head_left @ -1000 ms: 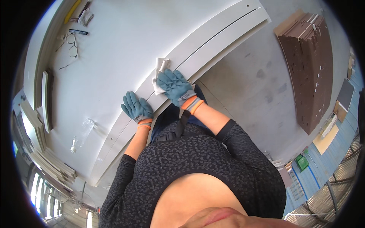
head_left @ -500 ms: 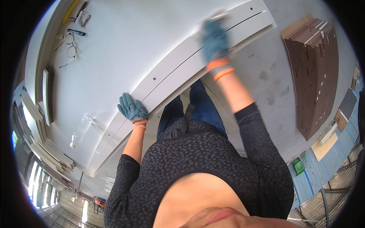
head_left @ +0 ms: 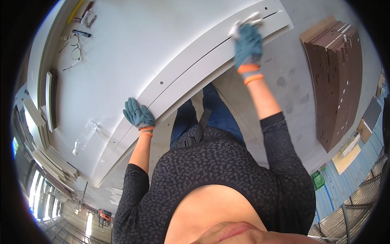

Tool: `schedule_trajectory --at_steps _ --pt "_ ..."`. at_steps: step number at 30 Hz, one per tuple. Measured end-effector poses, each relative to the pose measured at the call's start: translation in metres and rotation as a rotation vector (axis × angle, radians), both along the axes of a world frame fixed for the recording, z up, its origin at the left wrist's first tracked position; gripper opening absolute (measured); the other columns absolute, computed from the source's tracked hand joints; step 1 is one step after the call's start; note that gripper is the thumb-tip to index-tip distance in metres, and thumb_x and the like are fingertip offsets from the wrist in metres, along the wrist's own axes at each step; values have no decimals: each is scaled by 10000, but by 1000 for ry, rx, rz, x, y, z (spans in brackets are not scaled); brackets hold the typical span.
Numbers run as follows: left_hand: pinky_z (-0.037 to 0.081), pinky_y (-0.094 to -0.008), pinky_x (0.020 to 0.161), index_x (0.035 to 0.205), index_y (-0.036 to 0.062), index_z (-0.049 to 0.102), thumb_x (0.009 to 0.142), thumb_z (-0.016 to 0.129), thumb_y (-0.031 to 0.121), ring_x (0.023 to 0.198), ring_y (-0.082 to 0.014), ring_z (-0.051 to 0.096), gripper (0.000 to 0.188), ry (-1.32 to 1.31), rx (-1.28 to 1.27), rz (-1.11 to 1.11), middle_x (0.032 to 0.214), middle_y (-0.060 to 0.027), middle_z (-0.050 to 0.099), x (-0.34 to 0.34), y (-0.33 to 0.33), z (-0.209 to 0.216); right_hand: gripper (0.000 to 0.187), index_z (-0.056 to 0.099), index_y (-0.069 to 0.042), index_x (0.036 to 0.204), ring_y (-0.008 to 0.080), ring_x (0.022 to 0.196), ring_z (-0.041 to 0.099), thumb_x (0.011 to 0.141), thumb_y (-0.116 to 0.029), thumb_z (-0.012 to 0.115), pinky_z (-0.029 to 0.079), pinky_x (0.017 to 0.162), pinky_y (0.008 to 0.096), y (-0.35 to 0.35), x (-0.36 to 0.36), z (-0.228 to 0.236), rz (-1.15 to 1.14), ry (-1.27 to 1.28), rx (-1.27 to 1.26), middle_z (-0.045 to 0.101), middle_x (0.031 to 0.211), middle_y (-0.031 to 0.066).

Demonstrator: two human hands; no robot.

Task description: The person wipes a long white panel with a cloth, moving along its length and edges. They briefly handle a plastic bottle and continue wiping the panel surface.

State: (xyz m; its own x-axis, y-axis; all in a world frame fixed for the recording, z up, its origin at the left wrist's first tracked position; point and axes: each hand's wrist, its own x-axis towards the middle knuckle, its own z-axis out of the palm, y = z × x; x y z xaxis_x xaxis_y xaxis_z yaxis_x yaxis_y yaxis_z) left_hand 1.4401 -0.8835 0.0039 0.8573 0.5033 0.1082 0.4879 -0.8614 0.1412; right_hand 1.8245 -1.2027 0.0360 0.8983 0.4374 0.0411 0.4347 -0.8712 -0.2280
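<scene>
A long white panel with a dark groove along its length and several small holes lies along the near edge of the white table. Flat on its left part rests my left hand, in a blue-grey work glove with an orange cuff, fingers spread. My right hand, gloved the same way, presses a white cloth onto the panel near its far right end. Parts of the cloth stick out beyond the fingers; the rest is under the glove.
On the white table lie a clear plastic bottle, eyeglasses and a dark marker. A stack of brown panels stands at the right. Stacked white strips line the left side.
My right hand has moved a little to the right along the panel with the cloth. My left hand stays nearly where it was on the panel.
</scene>
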Motion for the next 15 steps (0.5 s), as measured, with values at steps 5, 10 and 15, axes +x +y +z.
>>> schedule_trajectory --at_steps 5,10,15 --pt "195 -588 1278 1509 1 540 1049 489 292 1516 -375 429 547 -3 0 -10 1580 -162 535 0 1 1 456 657 -100 1358 299 1311 614 911 -183 637 452 1176 463 76 -150 -6 404 -85 191 650 1409 106" --pt "200 -585 1275 1507 -2 537 1058 485 294 1514 -376 429 541 9 4 2 1576 -164 536 -6 -1 0 260 710 -67 1117 367 986 665 859 -79 681 549 911 478 45 -71 0 344 78 312 696 1042 146" --pt "202 -578 1276 1510 -14 528 1068 486 285 1511 -382 432 535 -18 6 -16 1573 -173 540 1 0 1 139 713 -82 1046 329 960 650 921 -116 665 540 867 482 -4 9 -1 132 -320 244 691 1028 116"
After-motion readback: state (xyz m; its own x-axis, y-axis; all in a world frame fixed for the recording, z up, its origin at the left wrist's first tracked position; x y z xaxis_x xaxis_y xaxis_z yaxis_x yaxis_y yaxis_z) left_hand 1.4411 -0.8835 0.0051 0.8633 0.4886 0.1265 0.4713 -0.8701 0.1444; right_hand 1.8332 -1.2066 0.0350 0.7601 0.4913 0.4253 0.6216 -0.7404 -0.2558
